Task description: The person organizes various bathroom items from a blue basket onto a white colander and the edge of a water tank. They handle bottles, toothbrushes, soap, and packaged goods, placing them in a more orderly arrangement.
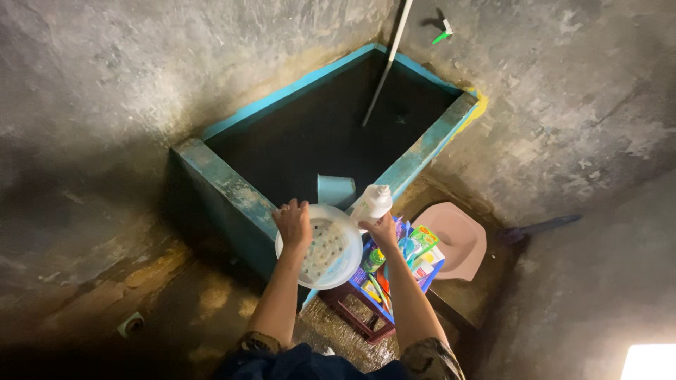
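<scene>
White round perforated plastic dish gripped by left hand, right hand clutching white plastic bottle at 2 o'clock, teal-rimmed concrete water tank behind

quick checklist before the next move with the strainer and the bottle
1. Left hand grips the round white perforated plastic strainer by its rim: ok.
2. Right hand holds the white plastic bottle: ok.
3. Bottle tilted toward the strainer: ok.
4. Bottle cap open or shut: cannot tell.
5. Strainer held beside the blue-rimmed concrete water tank, not resting on it: ok.
6. Blue basket of toiletries sits right below the right hand, close to spills: not ok.
</scene>
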